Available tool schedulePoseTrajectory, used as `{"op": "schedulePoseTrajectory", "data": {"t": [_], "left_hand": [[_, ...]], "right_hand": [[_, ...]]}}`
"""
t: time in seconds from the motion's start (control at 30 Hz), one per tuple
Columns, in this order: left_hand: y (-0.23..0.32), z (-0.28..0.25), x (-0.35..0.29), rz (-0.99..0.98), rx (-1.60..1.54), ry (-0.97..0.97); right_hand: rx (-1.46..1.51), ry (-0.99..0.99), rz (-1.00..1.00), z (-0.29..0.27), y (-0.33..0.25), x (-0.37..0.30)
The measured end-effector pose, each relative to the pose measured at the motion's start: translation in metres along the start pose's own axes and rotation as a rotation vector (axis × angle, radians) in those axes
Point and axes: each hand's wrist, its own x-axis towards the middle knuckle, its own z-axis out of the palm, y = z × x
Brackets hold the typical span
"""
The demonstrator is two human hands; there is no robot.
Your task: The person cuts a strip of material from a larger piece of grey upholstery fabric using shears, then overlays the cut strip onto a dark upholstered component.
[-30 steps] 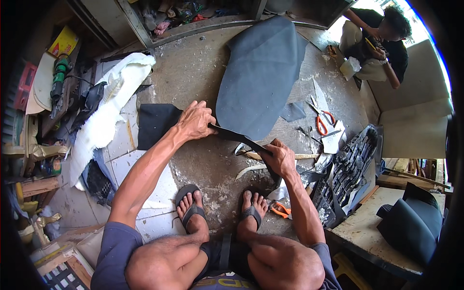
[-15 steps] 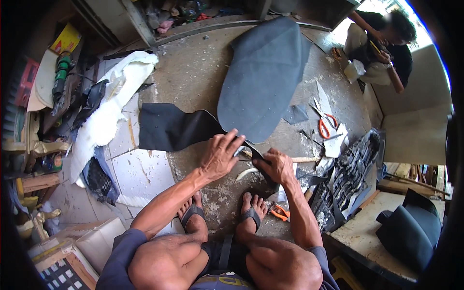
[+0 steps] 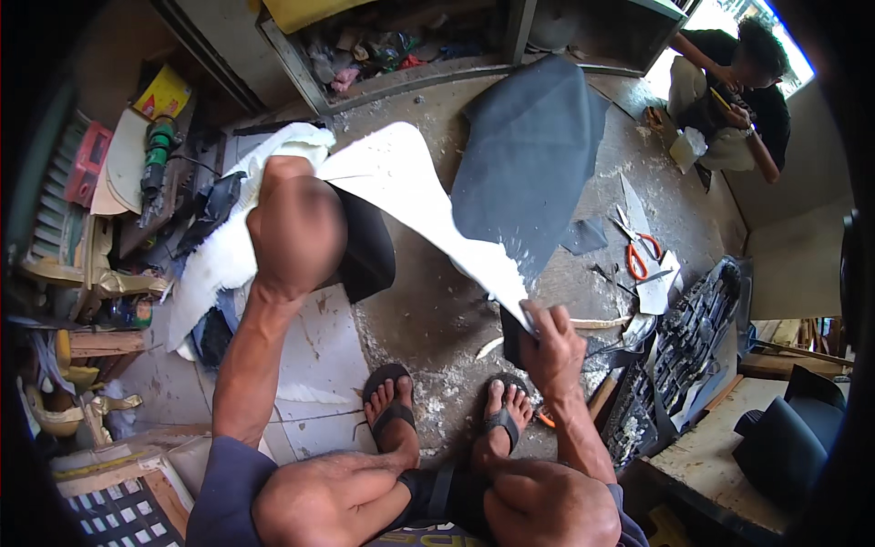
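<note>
A long strip of black synthetic leather (image 3: 401,178) is stretched between my hands, its white backing facing up and its black face showing below on the left. My left hand (image 3: 299,228), raised and partly smeared, is closed on the strip's far left end. My right hand (image 3: 550,351) pinches the opposite end, lower and nearer my right foot. Beyond the strip a large dark leatherette sheet (image 3: 524,150) lies flat on the floor. Scissors with orange handles (image 3: 636,260) rest to the right, near a small dark scrap (image 3: 583,236).
White fluffy padding (image 3: 214,264) lies at the left, beside a shelf with a green power tool (image 3: 157,155). Black torn material (image 3: 679,342) is heaped at the right. A folded dark sheet (image 3: 784,447) sits on a board. Another person (image 3: 734,100) crouches at the far right.
My left hand has moved up and left, lifting and pulling the strip taut. The strip has turned from black face up to white backing up. My right hand has shifted slightly right and down.
</note>
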Motion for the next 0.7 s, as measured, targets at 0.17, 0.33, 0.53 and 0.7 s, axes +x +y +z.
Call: {"op": "schedulePoseTrajectory", "data": {"t": [0.17,0.33,0.53,0.7], "left_hand": [[-0.012,-0.03,0.006,-0.188,-0.078,0.107],[-0.003,-0.062,0.027,-0.198,-0.303,0.112],[0.016,-0.094,0.04,-0.062,-0.317,0.007],[0.028,-0.115,0.048,0.056,-0.398,-0.118]], "right_hand": [[0.163,-0.533,-0.114,0.015,-0.038,-0.008],[0.131,-0.761,-0.262,0.005,-0.019,0.029],[0.821,-0.171,-0.221,-0.042,-0.099,0.136],[1.34,-0.085,-0.218,-0.042,-0.153,0.158]]}}
